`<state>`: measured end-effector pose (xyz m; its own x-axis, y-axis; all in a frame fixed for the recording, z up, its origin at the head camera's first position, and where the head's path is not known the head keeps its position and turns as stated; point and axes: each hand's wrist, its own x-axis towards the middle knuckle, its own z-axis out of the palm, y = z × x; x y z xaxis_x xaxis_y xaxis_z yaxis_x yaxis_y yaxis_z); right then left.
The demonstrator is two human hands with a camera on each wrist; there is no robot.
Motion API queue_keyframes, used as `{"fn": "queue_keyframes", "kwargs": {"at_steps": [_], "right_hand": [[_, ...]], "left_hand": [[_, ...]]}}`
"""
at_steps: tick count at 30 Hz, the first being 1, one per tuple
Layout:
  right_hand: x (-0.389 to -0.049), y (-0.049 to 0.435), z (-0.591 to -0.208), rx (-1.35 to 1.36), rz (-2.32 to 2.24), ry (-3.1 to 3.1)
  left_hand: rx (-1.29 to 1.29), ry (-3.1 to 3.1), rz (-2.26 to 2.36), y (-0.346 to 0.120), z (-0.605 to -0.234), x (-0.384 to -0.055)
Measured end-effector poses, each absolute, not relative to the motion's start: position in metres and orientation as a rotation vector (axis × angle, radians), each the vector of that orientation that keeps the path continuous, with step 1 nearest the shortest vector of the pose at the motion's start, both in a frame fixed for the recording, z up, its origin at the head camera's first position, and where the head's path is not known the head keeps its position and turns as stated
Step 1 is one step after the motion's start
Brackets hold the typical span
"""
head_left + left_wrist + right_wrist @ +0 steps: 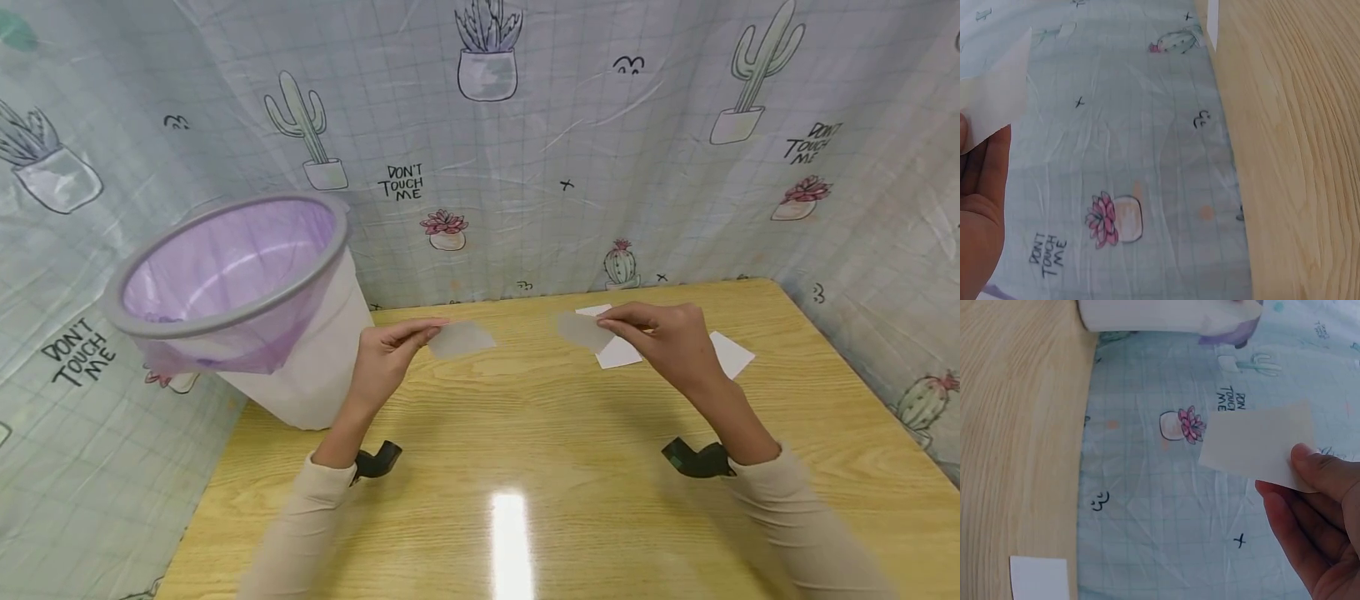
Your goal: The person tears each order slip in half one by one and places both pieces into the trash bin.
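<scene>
Between thumb and fingers, my left hand (384,360) pinches a small pale piece of paper (462,339) above the table. The same piece of paper (1004,90) shows at the left edge of the left wrist view. A second pale piece of paper (579,330) is pinched by my right hand (675,340), across a gap from the first. In the right wrist view, the thumb lies on the near corner of this piece of paper (1250,442). White paper (621,354) lies on the table behind the right hand, partly hidden, and another white piece (732,355) lies farther right.
A white bin (330,342) with a grey rim (225,319) and a purple bag liner (247,242) stands at the table's left. Behind the wooden table (517,425) hangs a cactus-print curtain (517,167). Black mounts (697,458) sit on both wrists.
</scene>
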<state>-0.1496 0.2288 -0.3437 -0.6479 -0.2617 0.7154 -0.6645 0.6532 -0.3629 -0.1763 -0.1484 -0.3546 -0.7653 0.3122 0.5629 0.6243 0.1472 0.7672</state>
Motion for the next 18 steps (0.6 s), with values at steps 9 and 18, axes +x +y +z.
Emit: {"fn": "queue_keyframes", "kwargs": {"at_steps": [9, 18], "right_hand": [[-0.148, 0.226, -0.340, 0.747, 0.861, -2.231], [-0.147, 0.215, -0.327, 0.816, 0.801, -2.181]], "left_hand": [[-0.847, -2.180, -1.575, -0.163, -0.346, -0.172], [-0.866, -2.171, -1.504, -0.175, -0.334, -0.162]]}}
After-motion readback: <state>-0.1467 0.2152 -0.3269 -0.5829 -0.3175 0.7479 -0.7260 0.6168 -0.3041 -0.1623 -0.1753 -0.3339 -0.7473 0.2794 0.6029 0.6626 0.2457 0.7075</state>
